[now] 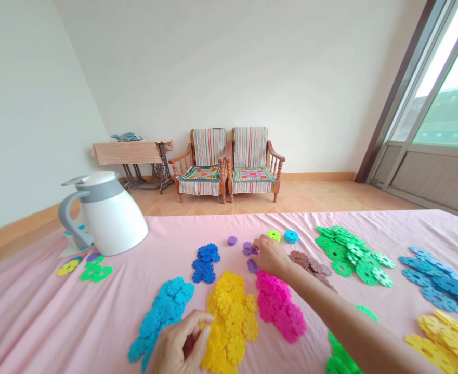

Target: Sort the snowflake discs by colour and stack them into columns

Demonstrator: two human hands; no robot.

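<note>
My right hand (273,254) reaches over the far middle of the cloth, its fingertips pinched at a small group of purple snowflake discs (247,249). One more purple disc (252,266) lies just below them. My left hand (184,340) is loosely curled, thumb and index finger apart, at the left edge of a heap of yellow snowflake discs (232,317). Light-blue discs (166,306) lie partly behind this hand. Pink discs (279,306) lie under my right wrist, and brown discs (310,266) are beside it.
A small purple stack (232,240), a lime stack (273,235) and a blue stack (291,236) stand farther back. Dark-blue discs (205,262), green discs (349,254) and steel-blue discs (443,278) form other heaps. A white jug (115,218) stands left on the pink cloth (154,239).
</note>
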